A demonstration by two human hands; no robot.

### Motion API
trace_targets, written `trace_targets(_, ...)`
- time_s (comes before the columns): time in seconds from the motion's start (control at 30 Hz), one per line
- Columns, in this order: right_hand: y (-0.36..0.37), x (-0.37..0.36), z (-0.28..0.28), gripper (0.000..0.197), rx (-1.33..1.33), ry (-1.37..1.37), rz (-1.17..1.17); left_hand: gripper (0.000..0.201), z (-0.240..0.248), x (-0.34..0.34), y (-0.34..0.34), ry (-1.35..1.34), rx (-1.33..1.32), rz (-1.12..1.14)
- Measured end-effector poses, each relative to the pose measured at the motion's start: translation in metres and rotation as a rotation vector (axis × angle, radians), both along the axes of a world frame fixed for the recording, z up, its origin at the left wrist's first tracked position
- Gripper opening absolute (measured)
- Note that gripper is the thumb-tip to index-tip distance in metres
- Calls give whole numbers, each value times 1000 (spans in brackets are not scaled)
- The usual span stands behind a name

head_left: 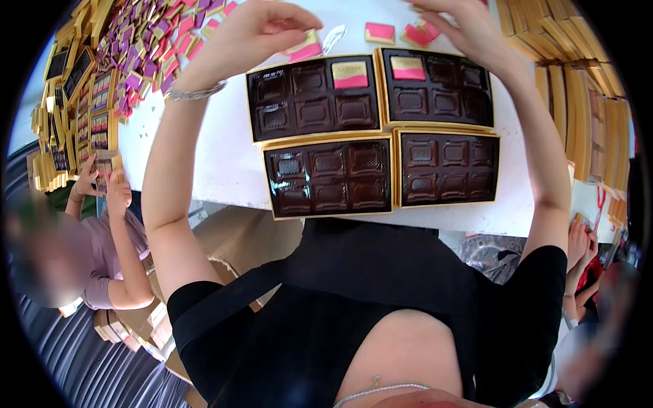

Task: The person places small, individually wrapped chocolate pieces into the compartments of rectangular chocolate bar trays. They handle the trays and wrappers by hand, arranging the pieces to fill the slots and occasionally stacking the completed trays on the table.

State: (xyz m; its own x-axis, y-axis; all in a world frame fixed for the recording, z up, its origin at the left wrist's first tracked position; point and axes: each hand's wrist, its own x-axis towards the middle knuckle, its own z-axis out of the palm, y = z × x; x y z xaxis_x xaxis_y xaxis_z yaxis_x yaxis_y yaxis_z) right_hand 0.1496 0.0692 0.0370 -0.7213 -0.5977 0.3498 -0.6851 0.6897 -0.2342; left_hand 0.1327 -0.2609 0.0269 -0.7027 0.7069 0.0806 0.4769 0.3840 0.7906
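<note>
My left hand (262, 30) pinches a pink-and-gold wrapped chocolate (304, 49) just beyond the back-left box. Over the back-right box, my right hand (459, 24) has its fingers apart, its thumb close to a pair of pink-and-gold chocolates (422, 32) on the table; its fingertips reach the picture's top edge. The back-left box (309, 105), with a dark moulded tray, holds one wrapped chocolate (349, 75) in its far right pocket. One chocolate (408, 66) sits in the far left pocket of the back-right box (442, 102). Bare pockets show in the front-left box (330, 177) and front-right box (447, 168).
A heap of purple, pink and gold wrapped chocolates (153, 51) covers the table's far left. Another chocolate (379, 32) lies beyond the boxes, near a white scrap (334, 38). Stacked gold boxes (578, 109) line the right side. Co-workers' hands (102, 187) show at both sides.
</note>
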Motion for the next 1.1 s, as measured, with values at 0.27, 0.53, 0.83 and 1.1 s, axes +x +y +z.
trace_targets(0.27,38,63,-25,16,-580,-478,-476,14,3,48,-36,219,-341,115)
trace_targets(0.53,37,74,-46,14,-479,-345,-417,26,-7,89,-37,633,-360,179)
trace_targets(0.83,26,113,-33,52,157,-91,-159,85,-40,113,-49,453,-363,86)
trace_targets(1.1,30,105,-30,76,535,-30,-83,58,-21,104,-48,356,-188,238)
